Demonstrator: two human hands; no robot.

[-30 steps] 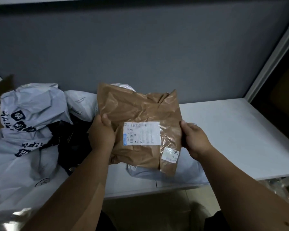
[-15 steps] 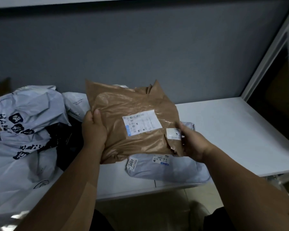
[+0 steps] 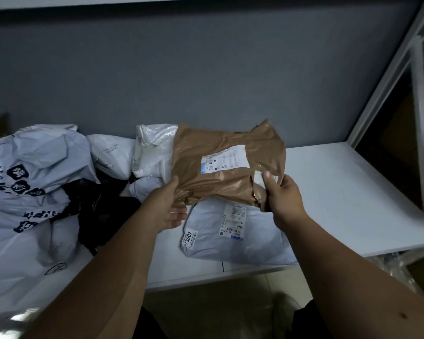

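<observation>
The brown crinkled plastic mailer parcel (image 3: 206,189) is held between both hands, above the white shelf surface (image 3: 340,192). The right hand (image 3: 283,199) pinches the parcel's near right corner, thumb on top. The left hand (image 3: 167,209) lies palm-up with straight fingers, touching the near left edge. A pale grey plastic mailer (image 3: 250,243) lies directly below the hands.

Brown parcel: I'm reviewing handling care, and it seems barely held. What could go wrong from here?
1. The right hand pinches only the lower right corner of the brown parcel, on loose wrap. That grip could slip, or the wrap could tear.
2. The left hand is open and only touches the parcel's left edge. The parcel may sag and drop onto the grey parcel lying below it on the shelf.
</observation>
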